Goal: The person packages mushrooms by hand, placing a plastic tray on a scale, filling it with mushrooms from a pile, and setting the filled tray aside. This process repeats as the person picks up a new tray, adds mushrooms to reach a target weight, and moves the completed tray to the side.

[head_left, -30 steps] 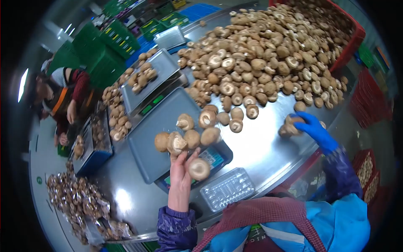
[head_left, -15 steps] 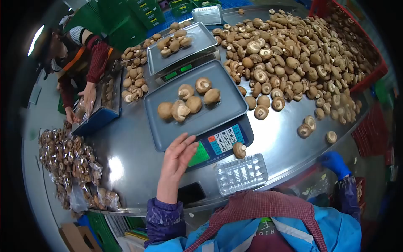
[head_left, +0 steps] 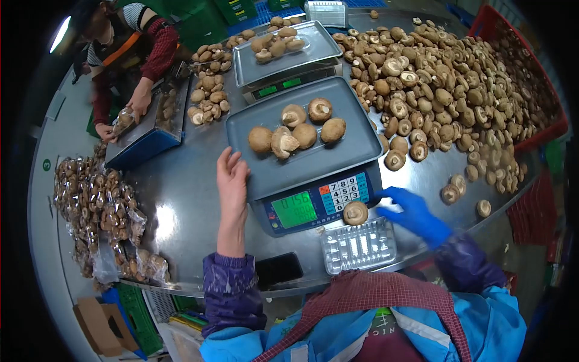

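Note:
My left hand, bare, is raised beside the left edge of the grey weighing tray, fingers up and holding nothing. Several brown mushrooms rest on that tray. My right hand wears a blue glove; its fingers are apart and point at a single mushroom, with a small gap between. This mushroom lies between the scale's keypad and a clear plastic punnet. The scale's green display is lit and shows digits.
A large mushroom heap spills from a red crate at right. Behind my scale stands a second scale with a metal tray. Bagged mushrooms pile up at left, near a co-worker's hands. A dark phone-like slab lies at the front edge.
My right hand has come in from the far right toward the single mushroom. My left hand has drawn back from the display to the tray's left side. The view has shifted slightly.

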The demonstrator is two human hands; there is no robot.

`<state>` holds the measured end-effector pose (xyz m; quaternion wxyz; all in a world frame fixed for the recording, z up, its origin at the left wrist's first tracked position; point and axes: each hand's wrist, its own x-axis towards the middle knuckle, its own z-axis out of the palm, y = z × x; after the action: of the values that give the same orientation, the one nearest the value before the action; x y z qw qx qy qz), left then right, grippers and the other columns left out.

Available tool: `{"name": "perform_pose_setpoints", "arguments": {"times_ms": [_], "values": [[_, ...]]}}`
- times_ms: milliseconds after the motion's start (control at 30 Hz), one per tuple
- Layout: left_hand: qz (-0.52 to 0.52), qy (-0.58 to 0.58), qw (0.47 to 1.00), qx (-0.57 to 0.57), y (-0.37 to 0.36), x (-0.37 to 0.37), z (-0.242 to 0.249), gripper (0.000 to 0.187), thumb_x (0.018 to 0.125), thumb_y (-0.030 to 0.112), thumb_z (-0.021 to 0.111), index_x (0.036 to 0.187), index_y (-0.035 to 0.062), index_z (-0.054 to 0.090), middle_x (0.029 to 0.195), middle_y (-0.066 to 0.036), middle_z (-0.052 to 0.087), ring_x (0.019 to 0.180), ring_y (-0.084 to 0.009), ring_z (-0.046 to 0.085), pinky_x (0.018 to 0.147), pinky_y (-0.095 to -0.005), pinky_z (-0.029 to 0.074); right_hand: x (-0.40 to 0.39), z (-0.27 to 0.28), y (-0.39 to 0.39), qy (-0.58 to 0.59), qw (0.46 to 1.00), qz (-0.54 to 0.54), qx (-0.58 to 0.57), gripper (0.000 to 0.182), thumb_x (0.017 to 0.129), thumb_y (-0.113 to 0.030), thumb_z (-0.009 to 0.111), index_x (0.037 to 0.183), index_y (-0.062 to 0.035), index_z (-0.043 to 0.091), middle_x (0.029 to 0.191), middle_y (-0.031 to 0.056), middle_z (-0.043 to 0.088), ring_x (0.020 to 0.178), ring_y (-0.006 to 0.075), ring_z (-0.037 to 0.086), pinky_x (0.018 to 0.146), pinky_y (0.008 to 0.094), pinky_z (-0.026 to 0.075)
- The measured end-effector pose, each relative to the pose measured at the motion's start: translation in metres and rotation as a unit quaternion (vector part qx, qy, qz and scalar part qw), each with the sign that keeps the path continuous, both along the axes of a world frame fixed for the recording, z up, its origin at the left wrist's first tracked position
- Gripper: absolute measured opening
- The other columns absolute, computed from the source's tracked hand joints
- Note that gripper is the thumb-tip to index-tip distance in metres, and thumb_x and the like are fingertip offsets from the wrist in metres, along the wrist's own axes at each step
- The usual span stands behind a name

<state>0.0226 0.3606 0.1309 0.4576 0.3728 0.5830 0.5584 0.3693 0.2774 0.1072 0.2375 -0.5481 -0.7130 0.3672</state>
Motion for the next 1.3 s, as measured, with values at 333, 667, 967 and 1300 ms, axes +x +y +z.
{"name": "perform_pose_setpoints", "arguments": {"times_ms": [333, 667, 967, 1300], "values": [[-0.117, 0.318, 0.939, 0.055, 0.045, 0.011, -0.022, 0.058, 0.074, 0.008, 0.061, 0.126, 0.0066, 0.036, 0.120, -0.016, 0.046, 0.110, -0.0243, 0.047, 0.090, -0.0368, 0.040, -0.038, -0.011, 0.024, 0.038, 0.990, 0.029, -0.133, 0.051, 0.067, -0.038, 0.071, 0.101, -0.0049, 0.053, 0.093, 0.0151, 0.059, 0.087, 0.0254, 0.060, 0.077, 0.0356, 0.047], [-0.052, 0.081, 0.993, 0.063, 0.060, 0.019, -0.013, 0.045, 0.083, 0.006, 0.051, 0.125, 0.0031, 0.033, 0.112, -0.015, 0.051, 0.100, -0.0176, 0.049, 0.087, -0.0311, 0.039, -0.078, 0.062, 0.143, 0.014, 0.946, -0.067, 0.316, 0.050, 0.064, -0.019, 0.071, 0.110, -0.0115, 0.051, 0.102, 0.0114, 0.047, 0.090, 0.0314, 0.052, 0.073, 0.0399, 0.044], [-0.144, 0.229, 0.962, 0.033, 0.070, 0.043, -0.010, 0.044, 0.087, 0.029, 0.050, 0.123, 0.0059, 0.039, 0.111, -0.018, 0.053, 0.101, -0.0250, 0.053, 0.085, -0.0335, 0.043, -0.088, 0.033, 0.152, -0.080, 0.939, 0.057, 0.329, 0.052, 0.077, -0.029, 0.062, 0.121, -0.0085, 0.045, 0.112, 0.0148, 0.050, 0.101, 0.0287, 0.050, 0.085, 0.0378, 0.039], [-0.113, 0.175, 0.977, 0.046, 0.060, 0.021, -0.014, 0.044, 0.092, 0.030, 0.038, 0.129, 0.0066, 0.033, 0.125, -0.014, 0.043, 0.110, -0.0222, 0.043, 0.090, -0.0332, 0.035, -0.047, 0.037, 0.143, 0.187, 0.962, -0.079, 0.181, 0.031, 0.088, -0.016, 0.051, 0.117, -0.0050, 0.049, 0.107, 0.0071, 0.052, 0.099, 0.0148, 0.049, 0.086, 0.0272, 0.038]]}}
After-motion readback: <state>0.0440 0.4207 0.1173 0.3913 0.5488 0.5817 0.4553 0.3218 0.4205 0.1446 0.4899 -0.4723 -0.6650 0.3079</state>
